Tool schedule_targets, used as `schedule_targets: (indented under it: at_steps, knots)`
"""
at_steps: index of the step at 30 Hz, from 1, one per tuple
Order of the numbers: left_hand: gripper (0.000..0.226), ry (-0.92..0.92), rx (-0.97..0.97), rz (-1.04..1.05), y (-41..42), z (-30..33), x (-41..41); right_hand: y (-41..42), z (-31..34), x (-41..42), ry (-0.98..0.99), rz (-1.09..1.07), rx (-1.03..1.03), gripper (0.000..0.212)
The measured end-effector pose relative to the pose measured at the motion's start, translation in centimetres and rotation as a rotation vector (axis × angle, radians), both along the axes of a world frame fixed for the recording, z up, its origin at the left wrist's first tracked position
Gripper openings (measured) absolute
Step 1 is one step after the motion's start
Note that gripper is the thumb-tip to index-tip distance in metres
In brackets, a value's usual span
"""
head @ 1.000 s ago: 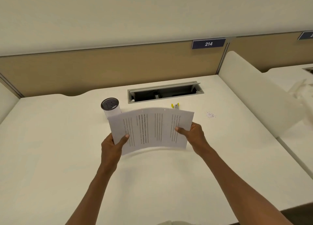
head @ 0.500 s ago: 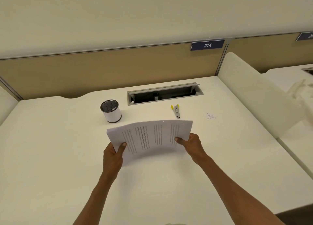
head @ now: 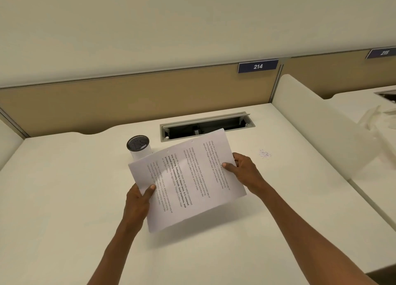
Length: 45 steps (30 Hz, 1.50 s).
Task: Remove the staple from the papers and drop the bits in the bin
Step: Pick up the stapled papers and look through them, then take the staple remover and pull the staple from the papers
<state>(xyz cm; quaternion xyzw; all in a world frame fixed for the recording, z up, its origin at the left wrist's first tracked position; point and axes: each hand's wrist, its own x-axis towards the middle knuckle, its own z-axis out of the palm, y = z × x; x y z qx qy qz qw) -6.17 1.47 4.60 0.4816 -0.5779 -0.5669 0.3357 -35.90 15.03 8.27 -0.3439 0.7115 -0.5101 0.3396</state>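
Above the tabletop (head: pixel 64 199), the papers (head: pixel 188 182) are held tilted; the left hand (head: pixel 137 201) pinches the 8 o'clock edge, thumb on top; the right hand (head: pixel 244 171) pinches the 3 o'clock edge; the small mesh-topped bin (head: pixel 138 146) stands at 11 o'clock, partly hidden behind the sheets.

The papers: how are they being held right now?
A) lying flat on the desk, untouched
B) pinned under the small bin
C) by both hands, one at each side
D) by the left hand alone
C: the left hand and right hand each grip a side of the papers, lifted off the desk.
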Motion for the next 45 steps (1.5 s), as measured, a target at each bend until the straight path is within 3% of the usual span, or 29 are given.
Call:
schedule_targets:
  at_steps: [6, 13, 15, 17, 19, 21, 24, 28, 42, 45]
  knots:
    - [0.018, 0.005, 0.039, -0.036, 0.2, 0.3, -0.4, -1.0, 2.3, 0.3, 0.101, -0.024, -0.013, 0.02]
    - [0.024, -0.006, 0.274, -0.057, 1.2, -2.6, 0.3, -1.2, 2.5, 0.4, 0.261, 0.051, 0.092, 0.009]
    - [0.049, -0.065, 0.233, -0.04, 1.3, -2.5, 0.0, -1.3, 2.1, 0.4, 0.325, 0.093, 0.128, 0.019]
    - [0.082, -0.211, 0.132, 0.021, 1.4, -1.7, -0.8, -1.4, 1.5, 0.4, 0.343, 0.129, 0.153, 0.011]
    - [0.09, -0.334, -0.023, 0.093, 1.2, -0.2, -2.0, -1.7, 1.1, 0.3, 0.37, 0.149, 0.161, 0.014]
    - [0.08, -0.359, -0.198, 0.066, 0.5, 1.2, -3.5, -2.1, 1.0, 0.2, 0.414, 0.168, 0.176, 0.017]
    - [0.047, -0.297, -0.352, -0.101, -0.4, 3.4, -6.3, -2.6, 1.1, 0.2, 0.46, 0.195, 0.169, 0.015]
    - [0.045, -0.246, -0.439, -0.239, -0.4, 5.6, -10.1, -3.2, 0.9, 0.3, 0.494, 0.234, 0.165, 0.018]
    - [0.024, -0.136, -0.356, -0.101, -0.4, 4.3, -13.1, -4.7, -0.8, -0.5, 0.527, 0.355, 0.128, 0.015]
    - [0.024, -0.102, -0.301, -0.041, -0.6, 3.8, -12.9, -5.2, -1.2, -0.4, 0.521, 0.287, 0.041, 0.028]
